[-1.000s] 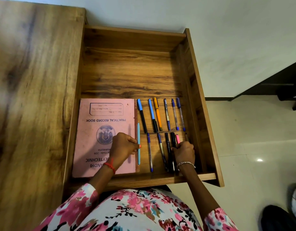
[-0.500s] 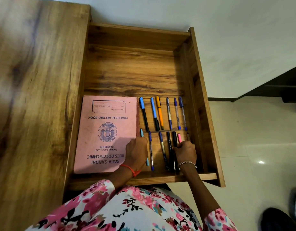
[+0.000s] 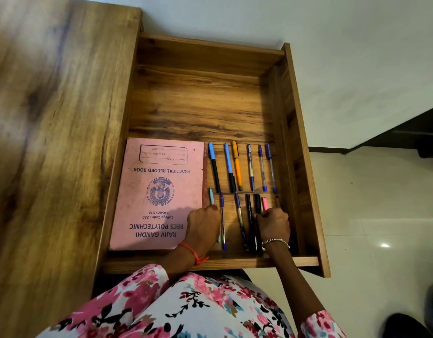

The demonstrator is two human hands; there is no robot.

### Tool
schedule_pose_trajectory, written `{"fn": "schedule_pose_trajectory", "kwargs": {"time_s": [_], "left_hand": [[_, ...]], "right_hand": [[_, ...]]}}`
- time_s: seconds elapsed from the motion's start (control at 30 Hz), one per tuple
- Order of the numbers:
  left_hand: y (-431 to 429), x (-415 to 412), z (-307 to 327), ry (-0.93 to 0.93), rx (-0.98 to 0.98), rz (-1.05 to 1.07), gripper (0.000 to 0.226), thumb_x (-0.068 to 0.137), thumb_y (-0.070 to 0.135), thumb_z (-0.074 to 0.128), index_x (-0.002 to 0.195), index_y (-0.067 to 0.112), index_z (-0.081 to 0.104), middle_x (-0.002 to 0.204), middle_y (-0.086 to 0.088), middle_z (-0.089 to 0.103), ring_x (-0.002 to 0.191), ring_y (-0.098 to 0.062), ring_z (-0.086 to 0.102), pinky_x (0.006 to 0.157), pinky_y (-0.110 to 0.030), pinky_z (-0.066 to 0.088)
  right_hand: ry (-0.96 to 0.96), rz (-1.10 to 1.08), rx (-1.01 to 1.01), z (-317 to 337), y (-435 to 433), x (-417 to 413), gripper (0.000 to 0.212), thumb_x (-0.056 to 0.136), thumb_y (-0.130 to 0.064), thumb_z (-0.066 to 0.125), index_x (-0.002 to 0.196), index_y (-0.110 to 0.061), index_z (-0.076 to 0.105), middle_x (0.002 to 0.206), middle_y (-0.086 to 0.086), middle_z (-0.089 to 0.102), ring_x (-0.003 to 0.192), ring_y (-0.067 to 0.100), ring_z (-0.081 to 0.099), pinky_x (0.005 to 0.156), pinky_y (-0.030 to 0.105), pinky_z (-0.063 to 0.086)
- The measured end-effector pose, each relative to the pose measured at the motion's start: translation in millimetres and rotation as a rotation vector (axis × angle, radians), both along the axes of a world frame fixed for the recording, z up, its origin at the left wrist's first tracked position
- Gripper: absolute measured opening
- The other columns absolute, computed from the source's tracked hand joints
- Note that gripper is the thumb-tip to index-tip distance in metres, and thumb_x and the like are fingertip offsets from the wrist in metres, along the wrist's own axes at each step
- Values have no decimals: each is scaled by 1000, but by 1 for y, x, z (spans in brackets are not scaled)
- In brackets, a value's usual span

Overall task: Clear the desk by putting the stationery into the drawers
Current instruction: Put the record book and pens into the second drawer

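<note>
Finishing the stowing: my left fingers [image 3: 208,211], moved off the record book [image 3: 159,191] beside them, curl over the light-blue pen [image 3: 211,196]; right fingers [image 3: 271,212] clamp the pink pen [image 3: 265,203].

Light-blue pen [image 3: 211,196] mostly under the left hand [image 3: 203,228], pink pen [image 3: 265,203] mostly under the right hand [image 3: 274,225]
</note>
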State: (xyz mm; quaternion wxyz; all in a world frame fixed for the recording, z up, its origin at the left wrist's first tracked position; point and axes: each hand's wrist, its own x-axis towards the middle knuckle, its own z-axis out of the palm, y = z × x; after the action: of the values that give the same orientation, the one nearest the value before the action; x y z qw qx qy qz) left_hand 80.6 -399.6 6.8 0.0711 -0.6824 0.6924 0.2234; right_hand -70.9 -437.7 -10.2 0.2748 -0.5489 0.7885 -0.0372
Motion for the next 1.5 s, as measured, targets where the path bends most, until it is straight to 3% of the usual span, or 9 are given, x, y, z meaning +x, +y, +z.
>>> {"fn": "schedule_pose_trajectory", "kwargs": {"time_s": [0.13,0.53,0.67,0.73,0.9,1.03,1.13,1.27,1.5], "left_hand": [[2,1,0,-32,3,-47,22,96,18,44,115,10,50,111,-8,60,99,-24,61,66,-28,33],[8,11,6,46,28,-63,23,90,17,56,112,10,54,112,-9,61,101,-25,60,80,-33,45],[4,33,25,261,-149,53,24,96,27,45,104,10,59,100,-8,65,93,-22,63,73,-26,42],[-2,57,37,322,-283,151,28,94,25,47,116,10,58,109,-8,66,100,-20,62,80,-26,46],[-12,176,49,154,-670,409,48,81,33,43,117,7,59,118,-15,61,110,-32,57,100,-32,35],[8,288,45,-42,-537,604,73,74,58,38,127,9,49,135,-14,47,125,-34,43,107,-47,31],[29,344,42,-33,-401,870,88,70,70,45,141,18,31,152,-5,24,142,-26,15,110,-59,12],[48,390,36,-121,-279,927,119,45,94,17,145,29,17,156,3,11,144,-23,2,109,-66,3],[46,398,27,-168,-288,930,113,45,93,18,144,38,10,156,8,7,144,-18,-2,109,-62,-4]], "right_hand": [[39,-9,5,3,-2,1,23,89,-18,56,100,1,63,105,19,61,94,32,61,76,33,50],[27,56,-73,25,-14,24,22,90,-13,54,96,5,64,99,22,64,92,35,60,67,30,41],[0,118,-156,34,-24,41,21,88,-14,56,90,2,69,92,21,68,92,34,60,66,29,41],[-38,159,-216,34,-37,56,18,84,-13,58,84,0,71,86,20,70,86,35,64,64,28,42],[-190,395,-379,46,-83,134,21,83,-13,56,72,0,69,74,24,68,74,38,64,62,36,46],[-304,620,-446,61,-112,226,23,79,-17,54,72,0,68,76,24,68,74,38,63,64,38,46],[-369,785,-495,75,-129,293,12,80,-6,60,80,2,69,82,23,69,79,37,64,73,40,48],[-439,952,-482,96,-139,383,22,82,-7,59,100,4,65,101,22,67,85,33,65,82,40,49],[-396,1304,-453,109,-141,536,45,85,-12,57,127,0,44,130,20,46,109,38,54,94,41,44]]}}
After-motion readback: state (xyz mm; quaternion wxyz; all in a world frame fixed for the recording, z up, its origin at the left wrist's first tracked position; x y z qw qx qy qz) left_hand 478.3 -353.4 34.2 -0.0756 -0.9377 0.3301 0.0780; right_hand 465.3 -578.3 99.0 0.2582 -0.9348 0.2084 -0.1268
